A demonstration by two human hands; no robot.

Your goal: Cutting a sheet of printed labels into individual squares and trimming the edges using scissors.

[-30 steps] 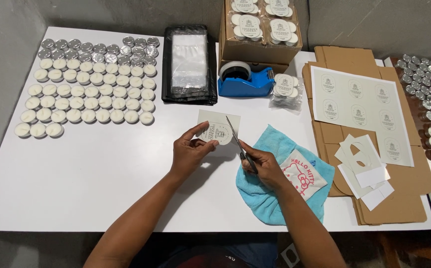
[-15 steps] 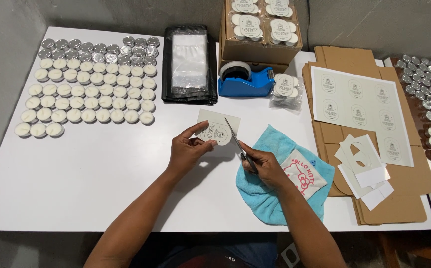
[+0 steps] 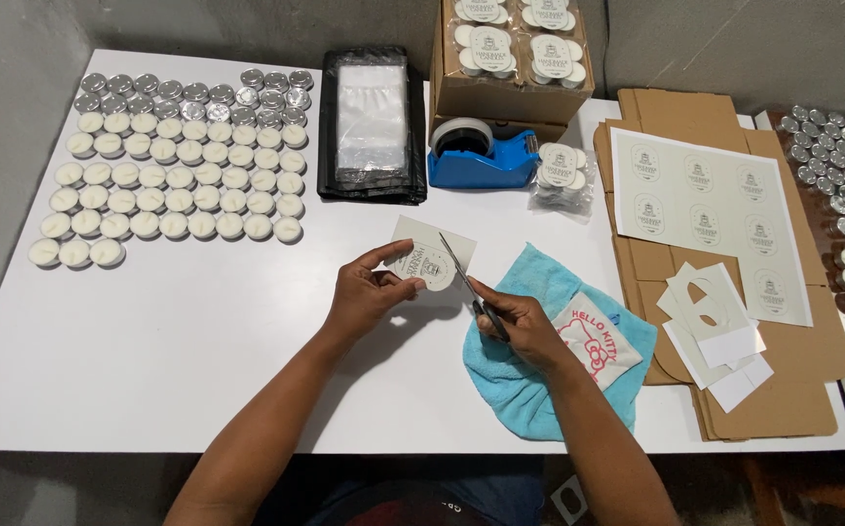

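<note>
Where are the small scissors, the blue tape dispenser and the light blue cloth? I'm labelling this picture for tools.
small dark-handled scissors [image 3: 461, 268], head view, on the open blades over the paper label.
blue plastic tape dispenser [image 3: 495, 168], head view, on its blue body.
light blue terry cloth [image 3: 539, 282], head view, on its upper left part.

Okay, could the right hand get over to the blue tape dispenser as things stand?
Probably yes. The right hand holds scissors cutting a label piece, so it is occupied, but only bare white table lies between it and the blue tape dispenser.
</note>
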